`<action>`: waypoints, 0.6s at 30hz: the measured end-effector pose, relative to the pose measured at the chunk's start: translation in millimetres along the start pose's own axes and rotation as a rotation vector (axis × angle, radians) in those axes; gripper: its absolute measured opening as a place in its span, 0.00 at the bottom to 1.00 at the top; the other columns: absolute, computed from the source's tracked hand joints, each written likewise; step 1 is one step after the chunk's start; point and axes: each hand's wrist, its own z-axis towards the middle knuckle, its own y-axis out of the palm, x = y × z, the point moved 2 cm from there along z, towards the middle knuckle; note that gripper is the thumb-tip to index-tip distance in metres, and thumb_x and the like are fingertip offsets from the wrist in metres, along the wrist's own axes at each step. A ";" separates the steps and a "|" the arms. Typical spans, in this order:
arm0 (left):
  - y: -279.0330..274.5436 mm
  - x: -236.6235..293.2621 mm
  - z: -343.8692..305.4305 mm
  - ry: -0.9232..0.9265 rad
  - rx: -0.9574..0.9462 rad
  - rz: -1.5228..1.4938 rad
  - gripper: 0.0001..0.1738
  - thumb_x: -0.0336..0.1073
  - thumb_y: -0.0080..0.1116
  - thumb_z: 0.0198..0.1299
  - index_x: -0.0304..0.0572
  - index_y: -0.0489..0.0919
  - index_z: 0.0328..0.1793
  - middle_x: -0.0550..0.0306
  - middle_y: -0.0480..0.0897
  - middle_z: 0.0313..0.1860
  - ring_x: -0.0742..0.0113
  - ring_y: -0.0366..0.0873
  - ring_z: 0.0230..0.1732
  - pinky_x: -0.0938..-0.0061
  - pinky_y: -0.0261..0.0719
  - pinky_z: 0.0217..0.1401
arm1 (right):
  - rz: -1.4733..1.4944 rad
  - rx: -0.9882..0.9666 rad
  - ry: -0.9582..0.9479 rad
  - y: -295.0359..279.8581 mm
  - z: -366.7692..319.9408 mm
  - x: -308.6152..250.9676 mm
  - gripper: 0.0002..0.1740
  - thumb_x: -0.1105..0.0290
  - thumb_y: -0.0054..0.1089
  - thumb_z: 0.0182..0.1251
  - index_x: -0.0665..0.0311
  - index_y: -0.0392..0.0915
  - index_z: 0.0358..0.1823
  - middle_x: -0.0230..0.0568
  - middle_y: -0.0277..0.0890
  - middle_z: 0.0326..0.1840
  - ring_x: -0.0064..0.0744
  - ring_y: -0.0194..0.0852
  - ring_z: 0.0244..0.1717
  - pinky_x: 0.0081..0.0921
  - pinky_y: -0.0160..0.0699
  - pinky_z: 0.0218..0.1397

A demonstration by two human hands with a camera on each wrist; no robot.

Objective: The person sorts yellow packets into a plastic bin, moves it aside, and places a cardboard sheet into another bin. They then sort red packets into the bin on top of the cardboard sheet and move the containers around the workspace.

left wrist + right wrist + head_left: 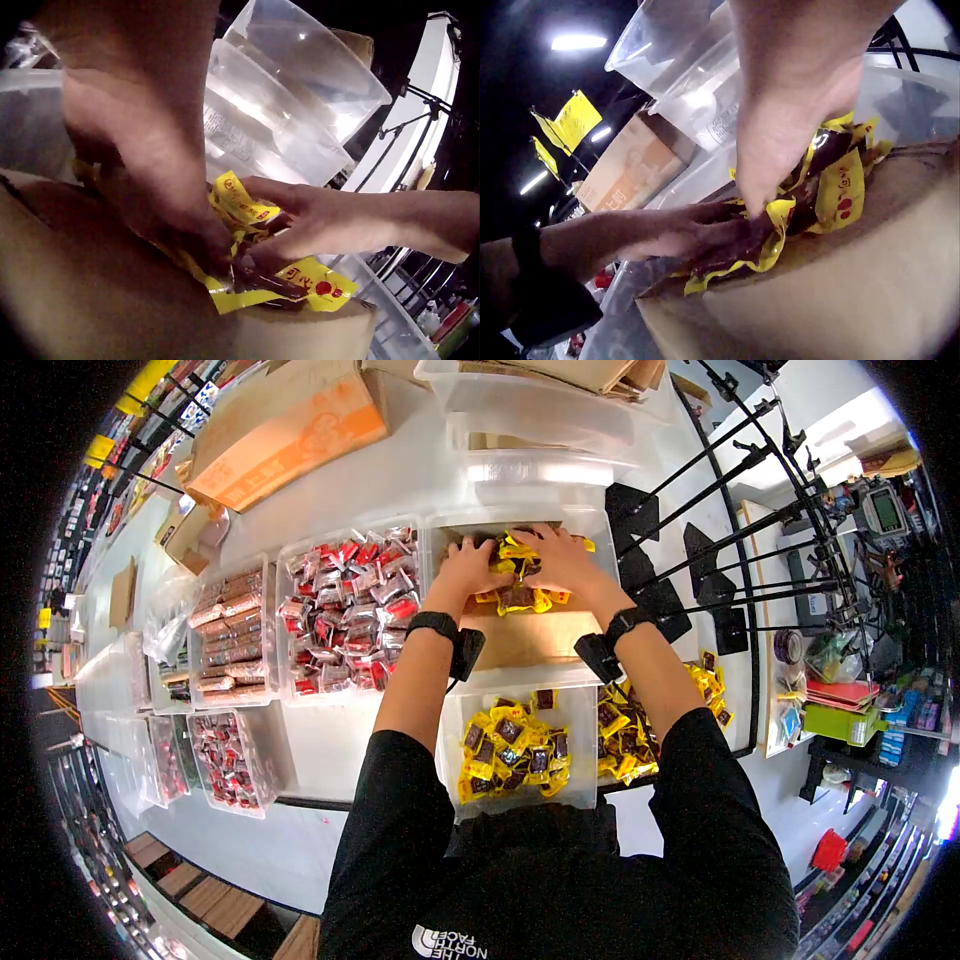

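Both hands are inside a clear plastic bin (pixel 437 525), around a pile of yellow-wrapped snack packets (pixel 517 598) with dark contents. My left hand (pixel 468 572) grips the pile from the left side, and my right hand (pixel 568 568) grips it from the right. In the left wrist view, the thumb and fingers of the right hand (pixel 315 221) curl around packets (pixel 319 285). The left hand (pixel 682 232) holds wrapped packets low down in the right wrist view, its fingertips partly hidden. Brown cardboard (pixel 535 638) lies in the bin beside the packets.
Nearer the body, another clear bin (pixel 583 797) holds yellow packets, with more packets (pixel 628 732) to its right. Leftward are bins of red-wrapped packets (pixel 350 610) and long brown packs (pixel 232 622). A cardboard box (pixel 290 445) stands behind; black stand legs (pixel 700 490) reach in from the right.
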 end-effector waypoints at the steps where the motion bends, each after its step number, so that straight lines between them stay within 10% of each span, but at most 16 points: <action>1: 0.9 -3.0 3.8 -0.004 -0.001 -0.001 0.46 0.64 0.61 0.36 0.45 0.69 0.59 0.38 0.68 0.57 0.37 0.62 0.59 0.52 0.61 0.62 | 0.001 -0.003 -0.004 2.6 4.6 2.2 0.49 0.53 0.67 0.38 0.41 0.53 0.66 0.46 0.58 0.61 0.51 0.61 0.58 0.43 0.61 0.60; 18: 1.0 19.5 -34.5 0.025 0.045 -0.013 0.38 0.58 0.58 0.41 0.46 0.70 0.58 0.46 0.69 0.57 0.39 0.61 0.60 0.48 0.63 0.59 | 0.108 0.078 -0.065 10.3 -30.5 -5.7 0.36 0.52 0.60 0.47 0.47 0.62 0.60 0.59 0.60 0.56 0.60 0.60 0.57 0.46 0.64 0.58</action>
